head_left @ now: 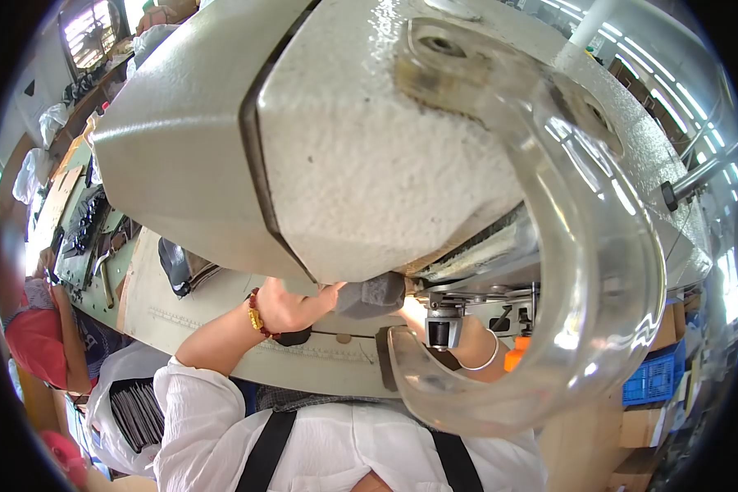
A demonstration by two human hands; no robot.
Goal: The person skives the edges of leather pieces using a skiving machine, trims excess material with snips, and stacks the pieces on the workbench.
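A large white sewing machine head (385, 164) fills the upper middle of the view, close to the camera. Beneath its edge, my left hand (297, 305), with a red beaded bracelet at the wrist, pinches a dark grey fabric piece (371, 297). Part of that piece is hidden by the machine. My right hand (415, 315) is on the far side of the fabric, near the needle area; its fingers are mostly covered by the machine's metal parts (444, 326). A dark rounded item (293, 337) lies below my left wrist.
A clear curved plastic guard (586, 246) arches over the right side. Ruler markings run along the pale worktable (221, 324), where a dark folded piece (184, 266) lies. A co-worker in red (37, 332) sits left near a hammer (104, 277). A blue crate (652, 377) stands right.
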